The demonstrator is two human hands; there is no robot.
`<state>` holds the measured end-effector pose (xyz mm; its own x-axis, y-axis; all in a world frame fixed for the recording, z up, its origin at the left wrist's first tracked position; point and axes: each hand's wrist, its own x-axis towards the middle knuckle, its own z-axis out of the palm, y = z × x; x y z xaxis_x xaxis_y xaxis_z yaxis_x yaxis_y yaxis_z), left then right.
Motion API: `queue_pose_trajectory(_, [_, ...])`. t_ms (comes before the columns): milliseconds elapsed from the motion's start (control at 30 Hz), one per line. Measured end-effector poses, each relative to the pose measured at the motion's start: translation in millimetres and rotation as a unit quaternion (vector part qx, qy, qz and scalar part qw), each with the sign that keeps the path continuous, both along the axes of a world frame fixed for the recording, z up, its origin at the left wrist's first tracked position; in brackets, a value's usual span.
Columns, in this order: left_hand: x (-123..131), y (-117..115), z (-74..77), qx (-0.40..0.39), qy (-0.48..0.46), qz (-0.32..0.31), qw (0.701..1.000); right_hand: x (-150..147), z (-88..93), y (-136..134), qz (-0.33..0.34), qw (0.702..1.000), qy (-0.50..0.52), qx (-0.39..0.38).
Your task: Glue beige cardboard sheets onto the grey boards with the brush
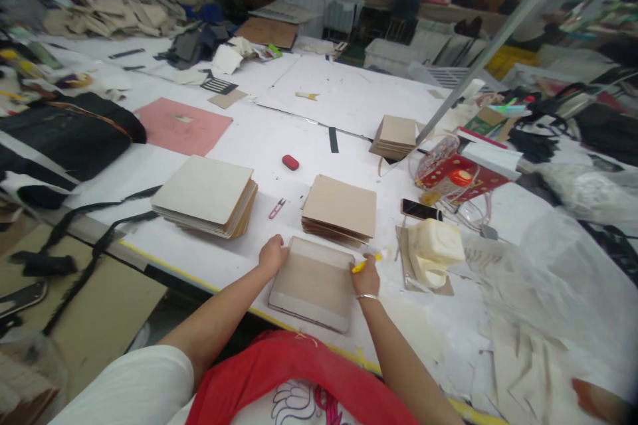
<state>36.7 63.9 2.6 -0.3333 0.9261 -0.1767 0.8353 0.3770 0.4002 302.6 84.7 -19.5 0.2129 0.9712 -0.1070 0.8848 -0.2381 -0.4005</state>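
Observation:
A square cardboard piece (314, 282) lies at the table's front edge, with paler bands along its far and near sides. My left hand (273, 255) is closed at its far left corner, thumb on the edge. At the right edge, my right hand (367, 277) is closed around a yellow-handled brush (359, 267) whose pale bristles point right; its fingers also touch the cardboard. Just beyond lies a stack of tan boards (339, 207). Left of that is a larger stack of grey-white boards (207, 191). A cut-open whitish plastic jug (438, 242) stands on cardboard to the right.
Pink-handled thread snips (277, 208) and a red oval case (290, 162) lie between the stacks. A phone (421, 210), a red bag (463, 176) and a slanting metal pole (488, 53) are at right. Another small board stack (396, 136) stands farther back. Black fabric (74, 133) lies left.

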Motion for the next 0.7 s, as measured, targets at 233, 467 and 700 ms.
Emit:
queue_pose_trajectory(233, [-71.8,-40.7,79.3,0.381,0.112,-0.104,0.912,35.1,-0.1,-33.1,-0.011,0.995,0.061,0.083])
queue_pose_trajectory(467, [-164.6,-40.4,98.3,0.137,0.229,-0.102,0.958,11.5,22.9,-62.1,0.038,0.981,0.14,0.13])
queue_pose_trajectory(700, [-102.5,-75.6,86.8,0.266,0.148,-0.268,0.914,-12.8,45.1,-92.0,0.089,0.962,0.24,0.09])
